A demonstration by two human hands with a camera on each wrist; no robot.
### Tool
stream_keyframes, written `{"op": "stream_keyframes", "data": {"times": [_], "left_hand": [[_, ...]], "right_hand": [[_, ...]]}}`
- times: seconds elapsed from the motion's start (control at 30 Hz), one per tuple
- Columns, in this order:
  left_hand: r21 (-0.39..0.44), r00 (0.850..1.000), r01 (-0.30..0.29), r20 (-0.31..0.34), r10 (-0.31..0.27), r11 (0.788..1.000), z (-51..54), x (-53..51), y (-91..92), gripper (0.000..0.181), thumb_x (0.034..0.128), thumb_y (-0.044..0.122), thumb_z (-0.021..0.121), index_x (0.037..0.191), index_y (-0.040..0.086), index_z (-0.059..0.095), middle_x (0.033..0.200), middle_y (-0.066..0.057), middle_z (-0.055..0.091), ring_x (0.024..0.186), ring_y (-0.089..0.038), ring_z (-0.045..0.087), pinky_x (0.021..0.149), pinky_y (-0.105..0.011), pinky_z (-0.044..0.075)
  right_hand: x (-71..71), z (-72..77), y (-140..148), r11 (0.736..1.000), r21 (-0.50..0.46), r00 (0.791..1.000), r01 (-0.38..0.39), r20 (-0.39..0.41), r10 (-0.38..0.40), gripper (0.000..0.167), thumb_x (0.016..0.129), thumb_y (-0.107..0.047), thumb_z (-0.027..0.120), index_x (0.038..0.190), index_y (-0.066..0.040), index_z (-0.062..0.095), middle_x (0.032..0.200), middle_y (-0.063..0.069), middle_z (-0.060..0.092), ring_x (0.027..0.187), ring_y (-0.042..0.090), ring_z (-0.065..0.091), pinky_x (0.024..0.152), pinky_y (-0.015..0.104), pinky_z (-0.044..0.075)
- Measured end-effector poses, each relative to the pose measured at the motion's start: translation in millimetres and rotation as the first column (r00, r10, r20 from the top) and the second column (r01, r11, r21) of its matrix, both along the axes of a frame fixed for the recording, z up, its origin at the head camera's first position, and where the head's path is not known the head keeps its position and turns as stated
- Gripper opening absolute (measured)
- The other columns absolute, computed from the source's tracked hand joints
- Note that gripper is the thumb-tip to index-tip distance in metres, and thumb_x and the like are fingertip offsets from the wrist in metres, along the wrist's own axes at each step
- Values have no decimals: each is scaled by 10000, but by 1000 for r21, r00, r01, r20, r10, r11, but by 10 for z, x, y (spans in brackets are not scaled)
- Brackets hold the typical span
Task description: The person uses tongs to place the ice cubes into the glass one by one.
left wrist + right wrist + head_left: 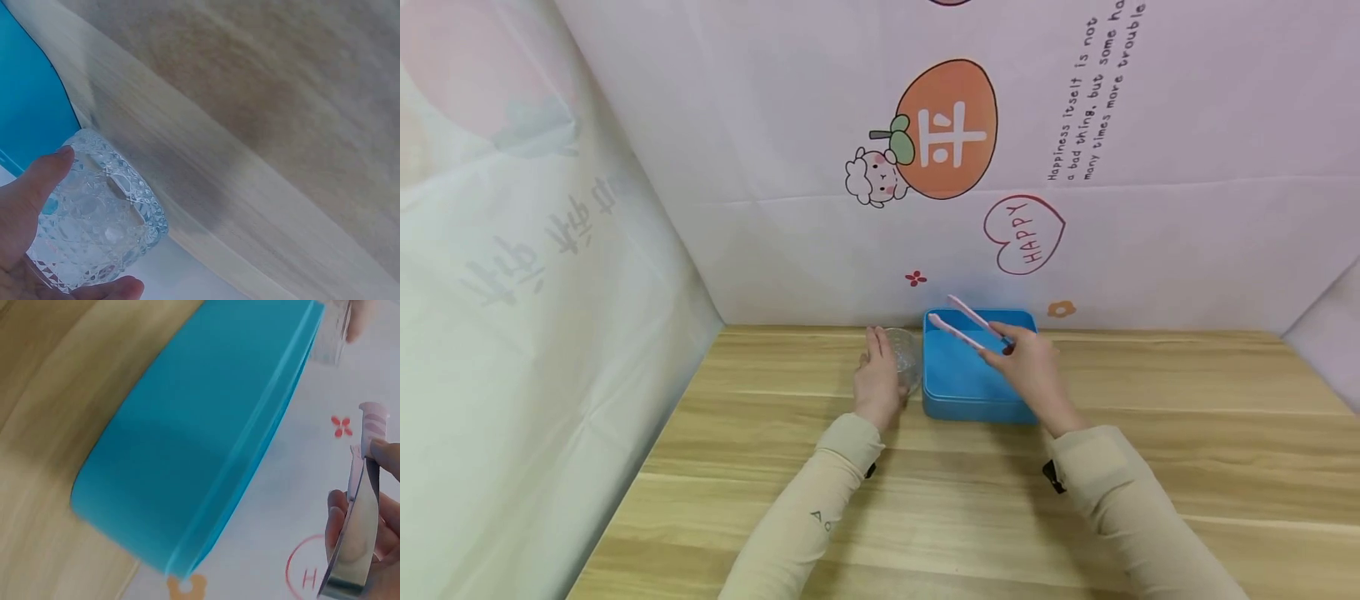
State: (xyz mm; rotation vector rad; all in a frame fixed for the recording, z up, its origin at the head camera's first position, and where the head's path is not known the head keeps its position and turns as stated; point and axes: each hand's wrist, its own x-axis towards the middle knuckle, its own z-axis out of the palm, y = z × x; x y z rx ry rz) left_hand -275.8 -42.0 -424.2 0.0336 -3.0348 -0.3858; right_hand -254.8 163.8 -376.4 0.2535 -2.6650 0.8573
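A clear glass cup (908,357) with a cut diamond pattern stands on the table against the left side of a blue plastic box (979,410). My left hand (877,382) holds the cup from its left side; in the left wrist view the thumb and fingers curve round the patterned glass wall (94,219). Above the box, my right hand (1032,371) grips a pair of tongs (958,334) with pink tips and metal arms. The tong tips are spread apart and hold nothing, pointing up and left over the box's far rim.
The wooden table (955,517) meets a white printed backdrop (790,208) right behind the box and cup. Another white sheet (550,333) hangs along the table's left edge. The box's side wall (187,437) fills much of the right wrist view.
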Motion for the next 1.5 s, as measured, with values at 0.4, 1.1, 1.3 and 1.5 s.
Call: {"op": "stream_keyframes", "data": {"times": [0.4, 1.1, 1.3, 1.5], "left_hand": [[100, 1000, 27, -2, -27, 995, 12, 31, -39, 1093, 763, 263, 801, 1527, 9, 61, 1607, -189, 77, 1384, -356, 381, 984, -409, 495], [228, 996, 85, -31, -80, 970, -25, 42, -95, 1149, 742, 346, 811, 1528, 13, 43, 1614, -178, 18, 1453, -365, 238, 1073, -477, 420], [223, 994, 107, -31, -103, 969, -35, 35, -103, 1151, 744, 363, 805, 1532, 31, 35, 1614, -177, 14, 1467, -396, 171, 1118, -527, 350], [166, 990, 139, -38, -135, 976, -59, 21, -125, 1144, 743, 385, 799, 1537, 56, 44, 1614, -178, 14, 1469, -416, 141, 1154, -556, 270]], "right_hand": [[-26, -86, 642, 977, -44, 976, 210, -51, -212, 193, 842, -127, 679, 898, 50, 625, 627, 145, 559, 514, 216, 466, 413, 250, 295], [65, -534, 1308, 928, 90, 876, 362, 306, -372, 349, 854, -184, 662, 820, 159, 607, 653, 201, 580, 570, 268, 519, 470, 328, 405], [96, -575, 1375, 927, 110, 864, 358, 337, -374, 371, 833, -222, 642, 807, 148, 616, 638, 190, 589, 551, 245, 505, 469, 333, 415], [125, -600, 1415, 924, 117, 848, 365, 367, -382, 425, 838, -261, 633, 892, 160, 622, 683, 207, 604, 579, 250, 507, 485, 326, 411]]}}
